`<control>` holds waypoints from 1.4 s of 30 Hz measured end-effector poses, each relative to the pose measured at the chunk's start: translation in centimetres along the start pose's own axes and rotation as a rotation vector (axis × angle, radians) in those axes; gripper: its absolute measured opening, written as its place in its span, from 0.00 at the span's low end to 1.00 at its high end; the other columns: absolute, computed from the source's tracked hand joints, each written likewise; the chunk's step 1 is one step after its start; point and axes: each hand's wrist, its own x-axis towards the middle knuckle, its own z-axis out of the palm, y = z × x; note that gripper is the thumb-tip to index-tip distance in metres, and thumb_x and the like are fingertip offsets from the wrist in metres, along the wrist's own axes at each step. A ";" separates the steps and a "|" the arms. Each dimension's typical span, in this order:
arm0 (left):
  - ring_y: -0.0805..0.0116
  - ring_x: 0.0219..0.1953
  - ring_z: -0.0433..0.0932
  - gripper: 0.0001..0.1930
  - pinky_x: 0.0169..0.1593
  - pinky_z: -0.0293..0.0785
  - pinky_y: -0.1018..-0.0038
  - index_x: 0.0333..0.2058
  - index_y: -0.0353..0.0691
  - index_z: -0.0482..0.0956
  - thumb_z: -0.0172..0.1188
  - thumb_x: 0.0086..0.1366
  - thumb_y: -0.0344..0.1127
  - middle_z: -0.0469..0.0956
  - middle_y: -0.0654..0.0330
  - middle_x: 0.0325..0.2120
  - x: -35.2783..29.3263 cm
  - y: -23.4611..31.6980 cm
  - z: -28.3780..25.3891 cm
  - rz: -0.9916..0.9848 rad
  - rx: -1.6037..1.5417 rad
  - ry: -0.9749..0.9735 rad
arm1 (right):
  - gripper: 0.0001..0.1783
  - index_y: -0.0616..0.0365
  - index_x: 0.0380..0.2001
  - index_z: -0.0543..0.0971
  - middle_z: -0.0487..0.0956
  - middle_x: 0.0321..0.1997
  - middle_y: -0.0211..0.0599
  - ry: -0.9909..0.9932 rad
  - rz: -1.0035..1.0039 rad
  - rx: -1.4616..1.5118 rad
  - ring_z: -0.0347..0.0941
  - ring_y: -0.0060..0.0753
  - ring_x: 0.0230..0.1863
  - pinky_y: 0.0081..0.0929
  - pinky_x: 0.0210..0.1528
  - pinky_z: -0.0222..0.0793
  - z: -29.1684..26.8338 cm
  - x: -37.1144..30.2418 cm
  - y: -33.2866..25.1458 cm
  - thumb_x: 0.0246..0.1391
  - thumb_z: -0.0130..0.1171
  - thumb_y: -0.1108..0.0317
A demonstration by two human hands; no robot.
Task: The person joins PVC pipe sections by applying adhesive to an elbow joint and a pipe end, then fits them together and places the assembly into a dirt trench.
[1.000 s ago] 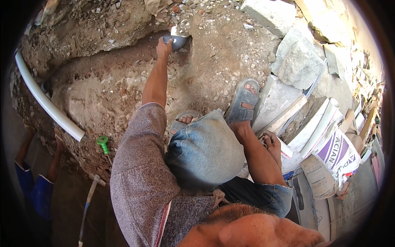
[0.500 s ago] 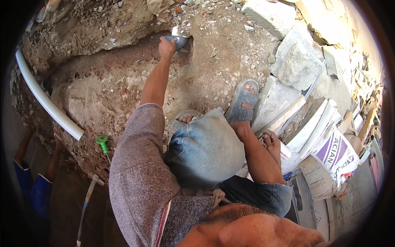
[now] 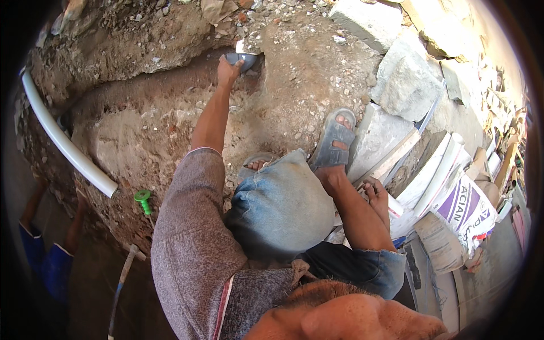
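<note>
My left hand [image 3: 228, 69] reaches to the far end of a narrow trench [image 3: 164, 89] in the earth. Its fingers and thumb grip the edge of a grey bowl-shaped piece [image 3: 245, 61], whose lower part sits in the trench's shade. Just above that piece is a small white object [image 3: 240, 46], too bright to make out. Beside my bare right leg, my right hand [image 3: 376, 197] hangs with loosely bent fingers, and nothing shows in it. Its forearm is hidden behind the leg. A white pipe end [image 3: 394, 207] lies close to that hand.
A curved white pipe [image 3: 65, 139] and a green-topped fitting [image 3: 143, 196] are at left. Another person's arms [image 3: 71, 224] show at lower left. Broken slabs [image 3: 405, 85], wood strips, pipes and a printed sack [image 3: 467, 207] crowd the right side. My sandalled foot [image 3: 334, 139] stands on the dirt.
The grey bowl-shaped piece looks slightly turned, with more of its upper edge showing. My left hand keeps hold of it; my right hand stays beside the leg.
</note>
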 end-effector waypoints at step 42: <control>0.62 0.29 0.72 0.17 0.37 0.68 0.66 0.38 0.32 0.74 0.53 0.61 0.43 0.74 0.53 0.29 -11.0 -2.9 -5.4 0.320 -0.160 -0.236 | 0.15 0.57 0.33 0.77 0.78 0.34 0.47 0.049 -0.170 -0.241 0.74 0.50 0.40 0.42 0.44 0.66 6.2 -5.9 4.1 0.51 0.55 0.56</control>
